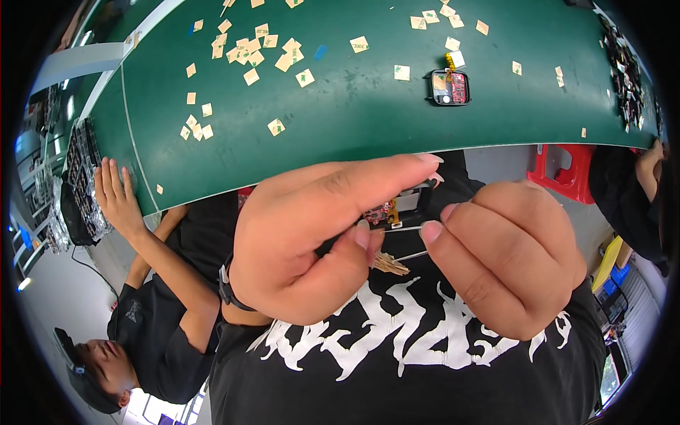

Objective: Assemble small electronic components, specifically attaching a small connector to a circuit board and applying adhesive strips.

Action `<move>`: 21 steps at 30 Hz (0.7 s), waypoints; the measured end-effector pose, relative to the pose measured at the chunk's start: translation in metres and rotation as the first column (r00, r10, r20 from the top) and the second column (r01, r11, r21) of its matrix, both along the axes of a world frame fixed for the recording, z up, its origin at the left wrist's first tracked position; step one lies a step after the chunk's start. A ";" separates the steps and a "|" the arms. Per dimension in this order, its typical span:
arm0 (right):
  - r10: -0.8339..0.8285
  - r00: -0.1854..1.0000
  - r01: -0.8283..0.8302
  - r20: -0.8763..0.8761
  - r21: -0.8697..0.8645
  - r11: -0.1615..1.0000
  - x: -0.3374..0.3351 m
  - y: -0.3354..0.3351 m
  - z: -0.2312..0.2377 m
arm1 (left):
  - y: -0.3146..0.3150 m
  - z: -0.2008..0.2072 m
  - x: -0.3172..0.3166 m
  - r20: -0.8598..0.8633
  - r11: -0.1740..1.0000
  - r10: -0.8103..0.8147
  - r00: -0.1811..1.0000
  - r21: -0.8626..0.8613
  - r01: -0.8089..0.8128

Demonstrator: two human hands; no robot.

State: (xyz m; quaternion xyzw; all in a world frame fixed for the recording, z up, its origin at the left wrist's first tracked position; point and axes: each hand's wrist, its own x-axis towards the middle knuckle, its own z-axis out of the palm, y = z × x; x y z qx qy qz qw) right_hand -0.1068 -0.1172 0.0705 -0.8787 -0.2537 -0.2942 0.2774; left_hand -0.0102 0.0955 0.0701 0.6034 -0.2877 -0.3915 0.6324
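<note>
Head camera looks down, close over hands

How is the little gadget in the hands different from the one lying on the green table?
The held gadget sits close up between both hands, left hand and right hand, mostly hidden by fingers; the table gadget lies flat, untouched and in full view. Thin metal tweezers touch the held one; nothing touches the other. Both have a dark frame and red parts inside.
</note>
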 end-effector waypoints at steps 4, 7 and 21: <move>-0.028 0.999 0.028 0.027 -0.016 0.999 -0.001 0.003 -0.001 | 0.002 0.000 0.005 0.178 0.996 -0.095 0.979 0.013 0.094; -0.011 1.000 0.011 0.014 -0.028 1.000 -0.001 0.001 -0.001 | -0.001 -0.002 0.009 0.287 0.993 -0.106 0.952 -0.009 0.114; 0.067 0.998 -0.066 0.000 -0.131 0.989 0.005 -0.005 0.000 | -0.008 -0.002 0.018 0.425 0.989 -0.112 0.898 -0.038 0.141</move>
